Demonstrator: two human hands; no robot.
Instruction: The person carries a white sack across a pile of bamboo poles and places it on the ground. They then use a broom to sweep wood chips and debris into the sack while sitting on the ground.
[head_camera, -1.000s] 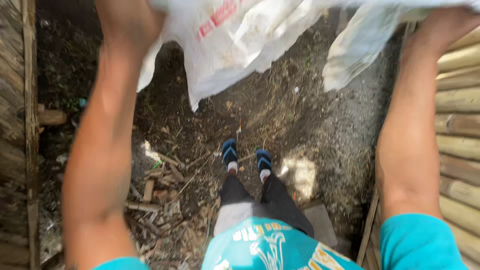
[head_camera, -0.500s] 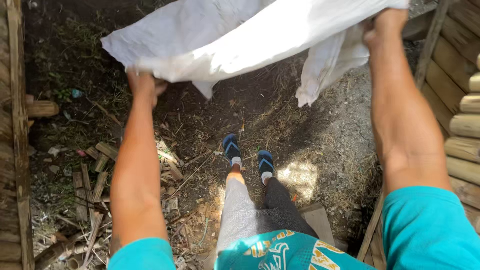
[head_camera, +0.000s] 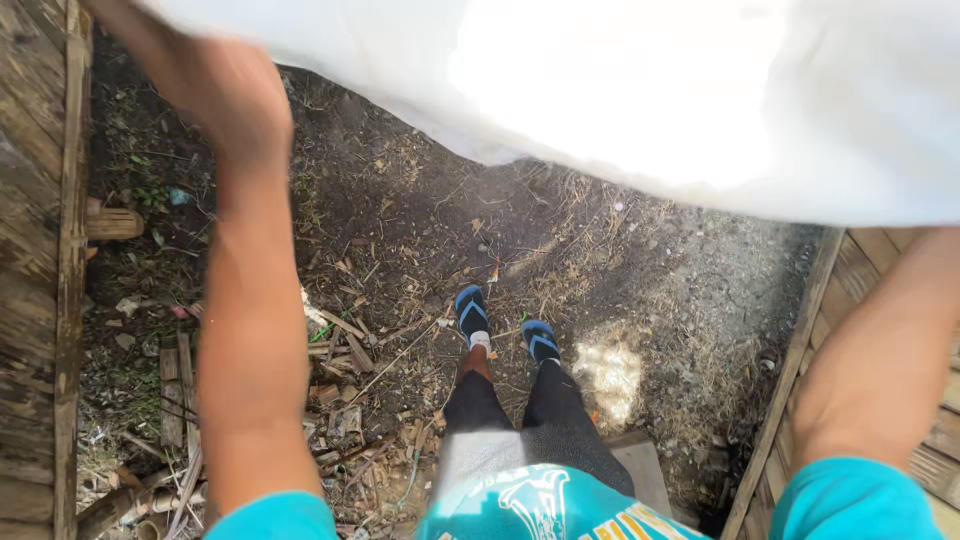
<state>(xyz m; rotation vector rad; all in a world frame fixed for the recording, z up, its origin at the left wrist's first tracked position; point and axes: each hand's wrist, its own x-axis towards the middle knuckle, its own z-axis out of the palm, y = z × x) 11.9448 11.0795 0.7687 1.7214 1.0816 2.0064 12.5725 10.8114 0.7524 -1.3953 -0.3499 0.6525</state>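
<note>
A large white sack (head_camera: 620, 90) is spread wide across the top of the view, lit bright by the sun. My left hand (head_camera: 225, 95), blurred, is raised at the upper left and grips the sack's lower edge. My right forearm (head_camera: 880, 370) rises at the right and passes under the sack. The right hand itself is hidden behind the cloth, which stays stretched out over that side.
I stand on dark dirt in blue sandals (head_camera: 470, 310), with a small grey slab (head_camera: 640, 465) by my right leg. Sticks and wood scraps (head_camera: 340, 350) litter the ground to the left. A weathered plank wall (head_camera: 40, 250) is on the left and wooden slats (head_camera: 930, 450) are on the right.
The sack has swung up and opened out, now covering the whole top of the view. Both arms have lifted, and the right hand has gone out of sight behind it.
</note>
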